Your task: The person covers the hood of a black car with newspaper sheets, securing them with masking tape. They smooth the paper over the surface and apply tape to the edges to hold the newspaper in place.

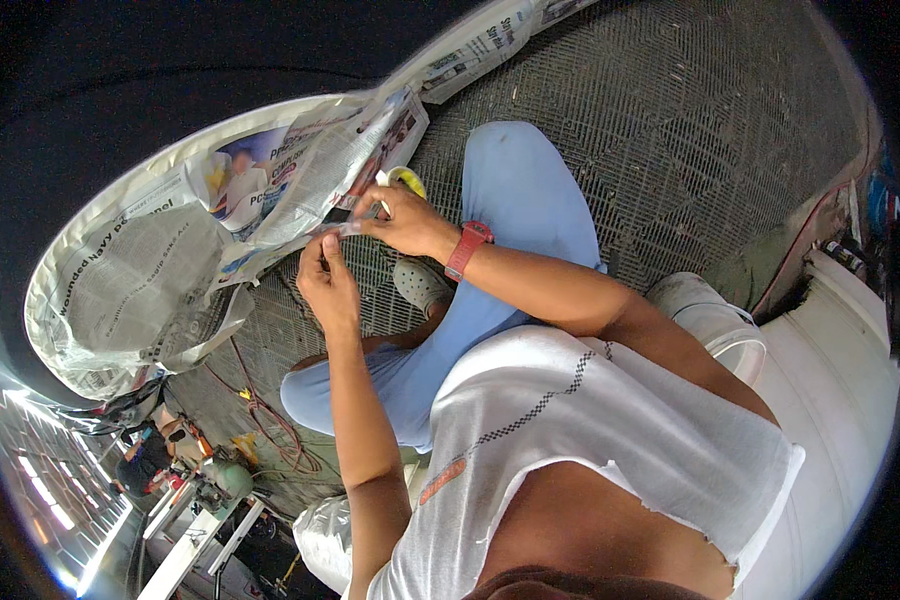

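Sheets of newspaper [305, 165] hang along the pale curved edge of a dark panel. At the paper's lower border, my left hand [330, 285] has thumb and fingertips pinched on the near end of a short pale strip, seemingly tape [348, 229]. My right hand [407, 222], with a red watch [468, 248] on its wrist, is closed at the strip's other end. A roll of tape [407, 180] with a yellow inner ring sits against its fingers, partly hidden by them. Both hands are close together, just below the newspaper.
My legs in blue trousers [530, 190] are folded on a ridged dark floor mat [660, 130]. A white bucket [705, 310] stands beside my right arm. A reddish hose [280, 430] lies on the floor to the left. Farther off are a person [148, 460] and a white-edged bench [185, 550].
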